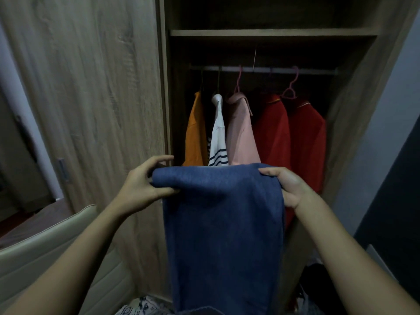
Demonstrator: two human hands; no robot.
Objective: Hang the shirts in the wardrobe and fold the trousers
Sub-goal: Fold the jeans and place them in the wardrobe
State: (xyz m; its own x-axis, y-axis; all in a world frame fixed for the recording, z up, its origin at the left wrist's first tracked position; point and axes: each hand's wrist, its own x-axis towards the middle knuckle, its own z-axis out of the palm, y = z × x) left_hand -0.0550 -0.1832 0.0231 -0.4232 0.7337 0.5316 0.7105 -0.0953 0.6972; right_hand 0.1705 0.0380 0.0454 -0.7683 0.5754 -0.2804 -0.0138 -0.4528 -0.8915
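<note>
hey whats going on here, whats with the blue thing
A person stands at an open wardrobe and holds up blue trousers. The left hand grips one top corner and the right hand grips the other, so the rest hangs down. On the rail behind hang an orange shirt, a striped shirt, a pink shirt, a red shirt and a second red shirt.

Below our fingers the blue trousers (223, 235) run off the bottom edge, so we cannot see their hems. Our right hand (288, 187) keeps its fingers behind the cloth, out of sight. Just beyond our fingertips, the fold hides the hems of the striped shirt (218, 142) and pink shirt (242, 133).
</note>
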